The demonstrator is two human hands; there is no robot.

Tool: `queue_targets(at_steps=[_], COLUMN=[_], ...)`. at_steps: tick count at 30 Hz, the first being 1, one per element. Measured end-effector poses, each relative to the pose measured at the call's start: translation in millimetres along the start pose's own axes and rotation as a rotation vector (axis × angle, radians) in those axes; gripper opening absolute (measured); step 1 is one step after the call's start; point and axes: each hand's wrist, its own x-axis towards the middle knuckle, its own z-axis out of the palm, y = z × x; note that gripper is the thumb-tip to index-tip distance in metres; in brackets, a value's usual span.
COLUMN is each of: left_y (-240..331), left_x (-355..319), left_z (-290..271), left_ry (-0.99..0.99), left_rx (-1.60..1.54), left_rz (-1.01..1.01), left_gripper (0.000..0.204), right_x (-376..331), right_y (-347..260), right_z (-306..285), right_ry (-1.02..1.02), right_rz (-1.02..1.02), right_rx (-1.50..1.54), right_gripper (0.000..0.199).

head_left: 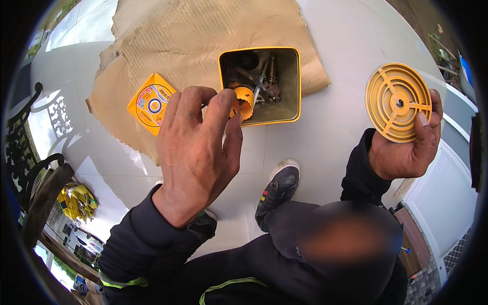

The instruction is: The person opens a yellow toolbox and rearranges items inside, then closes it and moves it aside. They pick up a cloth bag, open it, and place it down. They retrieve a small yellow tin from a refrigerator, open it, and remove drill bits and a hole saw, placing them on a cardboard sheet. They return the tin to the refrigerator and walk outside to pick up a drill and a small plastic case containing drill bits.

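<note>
My left hand [198, 137] pinches an orange hole saw [246, 101] between thumb and fingers, over the near left corner of a yellow-edged square tin [291, 122]. The saw's toothed rim shows, with a drill bit at its centre. Inside the tin lie several loose metal bits and tools [264, 76], partly in shadow. Off to the right, my right hand [409, 152] grips a round yellow plastic disc [400, 103] by its edge. Concentric rings, spokes and a small central hub mark the disc. Beyond my left fingers lies a square yellow labelled lid [150, 104], partly covered by the hand.
A torn sheet of brown cardboard [193, 46] lies on the pale tiled floor [335, 30] under the lid and the tin. My shoe [280, 188] stands just below the tin. Dark ornate metalwork [30, 137] and a yellow bag [79, 202] are on the left.
</note>
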Motion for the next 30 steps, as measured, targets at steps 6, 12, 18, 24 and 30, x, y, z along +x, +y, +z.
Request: queue_targets(at_steps=[6,12,18,24,30], left_y=[-2,-6,-15,-68,-123], left_x=[38,55,47,24,-15], left_z=[11,21,-16,-58,-39], left_ry=[-0.093,-0.179,-0.092,-0.269,-0.404], left_rx=[0.285,0.436,0.235,0.436,0.587], left_rz=[0.112,0.101,-0.021,-0.359,-0.340], left_gripper=[0.040,0.041,0.020,0.044,0.094], right_x=[-12,-24,-37,-19,-39], right_y=[7,11,20,22,18], right_z=[7,8,17,15,34], right_ry=[-0.088,-0.147,-0.213,-0.110,-0.325], right_rz=[0.055,0.059,0.003,0.062,0.059], right_rx=[-0.044,0.042,0.054,0.077,-0.087], right_gripper=[0.018,0.017,0.019,0.012,0.008])
